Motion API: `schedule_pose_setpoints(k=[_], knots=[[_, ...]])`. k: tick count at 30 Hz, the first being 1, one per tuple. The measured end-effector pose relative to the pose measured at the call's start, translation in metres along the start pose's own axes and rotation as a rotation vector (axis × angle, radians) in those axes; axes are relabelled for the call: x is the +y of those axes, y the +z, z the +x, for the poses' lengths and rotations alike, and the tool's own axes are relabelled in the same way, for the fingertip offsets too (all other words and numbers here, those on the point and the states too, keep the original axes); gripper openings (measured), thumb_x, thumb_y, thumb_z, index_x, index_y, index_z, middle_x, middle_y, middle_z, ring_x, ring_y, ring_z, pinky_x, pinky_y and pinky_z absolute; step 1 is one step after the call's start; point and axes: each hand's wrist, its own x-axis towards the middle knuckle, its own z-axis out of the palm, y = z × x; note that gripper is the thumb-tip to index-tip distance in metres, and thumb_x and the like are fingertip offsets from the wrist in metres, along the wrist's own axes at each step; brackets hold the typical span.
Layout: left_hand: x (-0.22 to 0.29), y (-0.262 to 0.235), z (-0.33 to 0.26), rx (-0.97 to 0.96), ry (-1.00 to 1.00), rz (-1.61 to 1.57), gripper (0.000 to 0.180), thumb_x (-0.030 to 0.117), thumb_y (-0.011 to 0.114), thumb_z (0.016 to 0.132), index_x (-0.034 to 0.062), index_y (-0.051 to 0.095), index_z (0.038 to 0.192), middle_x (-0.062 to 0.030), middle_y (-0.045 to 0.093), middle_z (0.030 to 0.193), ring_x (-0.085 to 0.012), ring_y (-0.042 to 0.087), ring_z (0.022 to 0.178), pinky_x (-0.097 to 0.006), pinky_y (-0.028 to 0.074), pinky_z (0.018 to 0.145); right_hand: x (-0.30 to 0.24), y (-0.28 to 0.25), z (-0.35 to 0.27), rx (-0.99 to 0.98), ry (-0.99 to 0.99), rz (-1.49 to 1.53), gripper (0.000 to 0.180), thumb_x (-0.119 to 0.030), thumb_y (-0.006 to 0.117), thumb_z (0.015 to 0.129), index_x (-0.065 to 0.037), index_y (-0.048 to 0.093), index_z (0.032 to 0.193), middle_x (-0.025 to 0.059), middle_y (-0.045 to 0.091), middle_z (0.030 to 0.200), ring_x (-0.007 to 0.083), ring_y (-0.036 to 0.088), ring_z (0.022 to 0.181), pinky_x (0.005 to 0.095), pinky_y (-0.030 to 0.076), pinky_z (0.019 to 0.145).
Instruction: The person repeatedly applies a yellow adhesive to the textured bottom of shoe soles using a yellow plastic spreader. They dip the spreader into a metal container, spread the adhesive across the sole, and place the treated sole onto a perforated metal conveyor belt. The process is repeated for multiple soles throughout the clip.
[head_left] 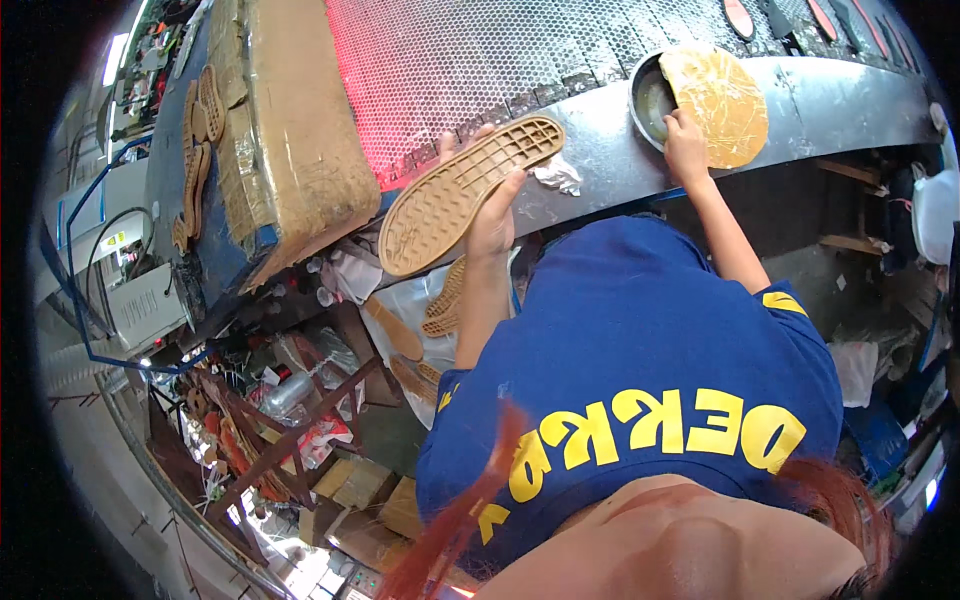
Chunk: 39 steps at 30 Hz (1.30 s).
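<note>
— Nearest me is the blue shirt [640, 340]; what has my left hand [492, 215] got?

— I see its fingers wrapped round a tan sole [465, 190], tread up, tilted over the near edge of the bench [840, 100]; a crumpled rag [558, 175] lies just right of it.

— And my right hand [686, 140]?

— Farther right, fingers curled down at the rim of a bowl [645, 100], touching a yellowed disc [718, 100]; I cannot tell whether it grips.

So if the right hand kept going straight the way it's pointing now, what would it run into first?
The right hand points up the picture, fingers at the rim of a round metal bowl and beside the tan disc lying over it. Going on, it would likely meet the bowl and disc first, though depth is unclear.
</note>
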Motion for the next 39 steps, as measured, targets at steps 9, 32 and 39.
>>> schedule_pose_setpoints(k=[9, 32, 39], knots=[[-0.002, -0.006, -0.008, 0.011, 0.111, 0.083, 0.095, -0.017, 0.059, 0.077, 0.013, 0.007, 0.15, -0.0175, 0.035, 0.144, -0.0294, 0.041, 0.132, -0.043, 0.042, 0.107, 0.003, -0.007, 0.003, 0.106, 0.141, 0.666, 0.014, -0.009, 0.058, 0.092, -0.002, 0.067, 0.1, 0.0088, 0.064, 0.099, 0.0254, 0.065, 0.084, 0.034, 0.051, 0.076], [0.059, 0.041, -0.009, -0.273, 0.327, 1.08, 0.066, 0.023, 0.068, 0.076, 0.022, 0.043, 0.137, -0.0007, 0.045, 0.142, -0.0094, 0.036, 0.134, -0.032, 0.016, 0.117, -0.162, -0.131, 0.031, 0.182, -0.009, 1.422, 0.019, -0.014, 0.063, 0.093, 0.001, 0.068, 0.102, 0.0102, 0.056, 0.105, 0.0166, 0.06, 0.093, 0.0268, 0.052, 0.08], [0.053, 0.046, -0.008, -0.257, 0.345, 0.988, 0.058, 0.029, 0.063, 0.083, 0.0238, 0.045, 0.137, 0.0008, 0.045, 0.142, -0.0095, 0.036, 0.134, -0.032, 0.016, 0.117, -0.169, -0.144, 0.031, 0.231, -0.211, 1.031, 0.02, -0.017, 0.07, 0.086, -0.002, 0.069, 0.099, 0.0115, 0.061, 0.096, 0.0228, 0.062, 0.09, 0.0315, 0.05, 0.078]])
